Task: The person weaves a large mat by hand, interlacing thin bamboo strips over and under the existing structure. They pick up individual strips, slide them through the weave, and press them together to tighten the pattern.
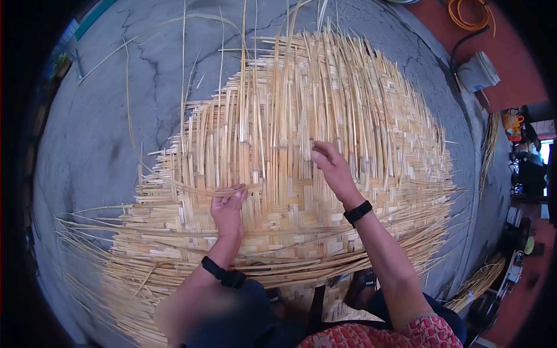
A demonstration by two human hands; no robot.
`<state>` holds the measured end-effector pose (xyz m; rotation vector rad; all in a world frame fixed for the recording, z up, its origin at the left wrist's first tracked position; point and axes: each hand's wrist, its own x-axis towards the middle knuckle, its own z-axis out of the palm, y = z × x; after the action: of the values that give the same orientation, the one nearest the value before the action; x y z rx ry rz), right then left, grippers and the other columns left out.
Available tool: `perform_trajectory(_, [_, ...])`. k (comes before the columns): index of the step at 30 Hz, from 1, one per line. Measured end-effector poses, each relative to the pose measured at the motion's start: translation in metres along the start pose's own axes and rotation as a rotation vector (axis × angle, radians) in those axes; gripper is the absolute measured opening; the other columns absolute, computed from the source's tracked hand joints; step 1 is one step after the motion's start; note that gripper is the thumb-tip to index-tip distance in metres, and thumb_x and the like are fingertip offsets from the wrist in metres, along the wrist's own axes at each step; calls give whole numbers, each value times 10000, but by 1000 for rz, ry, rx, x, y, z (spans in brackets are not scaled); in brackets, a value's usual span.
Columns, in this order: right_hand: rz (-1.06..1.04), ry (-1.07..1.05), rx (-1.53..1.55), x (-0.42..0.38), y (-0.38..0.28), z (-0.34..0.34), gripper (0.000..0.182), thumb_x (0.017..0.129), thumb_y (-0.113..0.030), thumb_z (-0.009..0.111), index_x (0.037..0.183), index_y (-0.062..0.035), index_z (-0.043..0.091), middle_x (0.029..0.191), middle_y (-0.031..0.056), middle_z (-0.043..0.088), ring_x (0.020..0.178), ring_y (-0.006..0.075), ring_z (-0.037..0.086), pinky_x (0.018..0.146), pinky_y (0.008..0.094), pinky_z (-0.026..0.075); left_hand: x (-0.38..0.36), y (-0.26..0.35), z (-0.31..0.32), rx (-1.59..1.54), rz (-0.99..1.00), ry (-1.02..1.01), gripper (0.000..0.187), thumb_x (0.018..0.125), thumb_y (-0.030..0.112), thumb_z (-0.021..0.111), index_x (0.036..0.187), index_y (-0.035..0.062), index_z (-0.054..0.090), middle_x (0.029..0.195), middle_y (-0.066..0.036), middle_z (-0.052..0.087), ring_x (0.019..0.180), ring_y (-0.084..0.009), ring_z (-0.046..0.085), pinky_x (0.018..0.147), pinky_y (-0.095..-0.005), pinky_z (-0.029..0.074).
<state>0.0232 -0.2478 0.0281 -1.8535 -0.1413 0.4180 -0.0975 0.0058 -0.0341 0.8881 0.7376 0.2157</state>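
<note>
Your left hand [227, 211] pinched a light-looking, springy, splinter-prone strip [180, 184] over the woven mat [426, 139], best held near its end, while your right hand [335, 171], apart, curled around nothing you could confirm.

The picture's top edge cuts off several long strips [243, 75], and blur hides what lies below the left forearm [198, 279].

Woven mat [301, 194] on the cracked ground [87, 133], coiled hose [469, 13] (and bucket [477, 72]) beyond its right side.
</note>
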Motion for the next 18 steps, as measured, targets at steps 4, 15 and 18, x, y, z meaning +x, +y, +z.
perform_trajectory(4, [-45,451,-77,-40,15,9,312,1012,-130,582,1298,-7,571,1222,153,660,1135,263,637,1008,390,488,9,8,16,-13,2,-4,193,951,-114,597,1113,-13,569,1164,-186,663,1105,-282,671,1021,-404,585])
perform_trajectory(15, [-300,-127,-392,-15,-30,108,334,911,-55,644,1239,-9,604,1116,176,640,1071,374,615,945,432,511,23,126,-12,281,-21,-354,267,1059,270,588,1075,17,673,1052,-93,698,1039,-168,666,996,-376,525])
perform_trajectory(18, [-399,-337,-452,8,-14,115,227,874,-80,713,1092,-30,674,1032,142,649,974,356,638,858,423,530,17,139,21,600,51,-761,287,1041,269,608,1037,10,733,924,-63,713,1008,-170,674,948,-357,524])
